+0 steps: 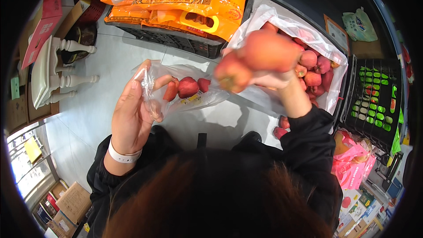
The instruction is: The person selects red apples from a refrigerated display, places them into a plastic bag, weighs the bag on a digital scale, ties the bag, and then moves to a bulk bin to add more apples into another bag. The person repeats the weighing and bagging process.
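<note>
My left hand (132,112) grips the rim of a clear plastic bag (205,100) with the fingers spread inside its mouth. Several red apples (188,87) lie in that bag. In my right hand (271,79) are two red apples (269,51), blurred and held up between the bag and the crate. Behind them a black crate (340,82) lined with white plastic (333,53) holds many more red apples (313,78). My right hand's fingers are mostly hidden by the apples.
A black crate (165,39) with orange packaged bags (172,0) stands ahead. Two apples (280,133) lie on the floor by my right sleeve. A white stool (49,76) lies tipped at left. At right are a black basket (373,99) and a pink bag (352,162).
</note>
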`<act>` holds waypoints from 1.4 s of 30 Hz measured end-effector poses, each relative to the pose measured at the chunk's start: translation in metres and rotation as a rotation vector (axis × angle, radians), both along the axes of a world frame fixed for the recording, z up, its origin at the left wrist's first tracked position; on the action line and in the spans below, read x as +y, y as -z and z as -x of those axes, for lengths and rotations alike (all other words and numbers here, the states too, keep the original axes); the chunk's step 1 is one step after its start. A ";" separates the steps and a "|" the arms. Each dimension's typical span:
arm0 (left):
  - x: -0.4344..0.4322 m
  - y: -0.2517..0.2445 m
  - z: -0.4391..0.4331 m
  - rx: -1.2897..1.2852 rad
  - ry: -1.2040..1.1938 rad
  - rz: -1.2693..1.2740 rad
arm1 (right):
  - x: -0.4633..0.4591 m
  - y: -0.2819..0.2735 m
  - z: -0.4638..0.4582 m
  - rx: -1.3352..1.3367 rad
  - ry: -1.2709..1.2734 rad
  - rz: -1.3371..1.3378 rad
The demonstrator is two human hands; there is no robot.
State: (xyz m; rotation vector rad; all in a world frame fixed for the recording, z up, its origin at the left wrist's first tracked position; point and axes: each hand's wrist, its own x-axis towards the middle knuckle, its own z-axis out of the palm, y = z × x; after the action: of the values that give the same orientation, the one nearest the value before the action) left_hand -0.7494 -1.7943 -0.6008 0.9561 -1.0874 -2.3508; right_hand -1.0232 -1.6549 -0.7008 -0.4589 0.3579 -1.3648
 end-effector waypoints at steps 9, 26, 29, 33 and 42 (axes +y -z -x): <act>0.016 -0.003 -0.009 -0.013 0.117 0.185 | -0.096 0.034 -0.147 0.728 -0.292 -0.319; -0.009 0.025 -0.021 -0.193 -0.025 -0.186 | 0.000 0.046 -0.096 1.661 -0.614 0.160; -0.001 0.025 -0.016 -0.264 0.012 -0.217 | 0.006 0.016 -0.008 1.301 -0.103 -0.084; 0.007 0.025 -0.009 -0.223 0.126 -0.223 | 0.044 0.037 0.109 2.588 0.136 -1.016; 0.016 0.027 0.000 -0.247 0.196 -0.254 | 0.055 0.103 0.144 2.926 -0.256 -1.230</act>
State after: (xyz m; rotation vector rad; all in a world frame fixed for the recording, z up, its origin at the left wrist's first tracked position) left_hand -0.7493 -1.7779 -0.6274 1.3137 -1.0263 -2.6304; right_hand -1.1668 -1.5999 -0.8038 0.9066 -2.7569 -1.0068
